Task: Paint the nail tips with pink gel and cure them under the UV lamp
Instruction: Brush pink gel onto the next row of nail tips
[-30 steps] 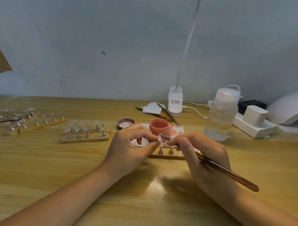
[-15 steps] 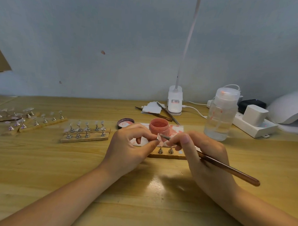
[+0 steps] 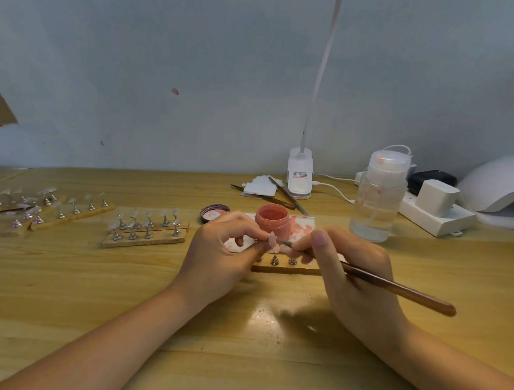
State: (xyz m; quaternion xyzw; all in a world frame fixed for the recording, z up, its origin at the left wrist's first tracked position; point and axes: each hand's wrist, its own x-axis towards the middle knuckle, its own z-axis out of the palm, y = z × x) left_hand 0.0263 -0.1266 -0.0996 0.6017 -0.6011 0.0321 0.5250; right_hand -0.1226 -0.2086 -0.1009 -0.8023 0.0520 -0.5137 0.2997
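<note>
My left hand (image 3: 222,252) pinches a small nail tip (image 3: 273,239) between thumb and forefinger above a wooden holder strip (image 3: 286,269). My right hand (image 3: 352,267) grips a long brown brush (image 3: 399,291), and its tip touches the nail tip. Just behind the hands stands an open jar of pink gel (image 3: 272,219) on a stained white sheet (image 3: 303,225). The jar's lid (image 3: 214,213) lies to the left of it. The white UV lamp (image 3: 497,190) sits at the far right edge of the table.
Wooden strips with nail tips on metal stands (image 3: 147,228) lie at the left and far left (image 3: 43,207). A clear pump bottle (image 3: 378,197), a power strip (image 3: 437,214) with plugs, a desk lamp base (image 3: 300,174) and spare tools (image 3: 279,195) fill the back.
The brush tip has shifted slightly along the nail tip; both hands stay in nearly the same place.
</note>
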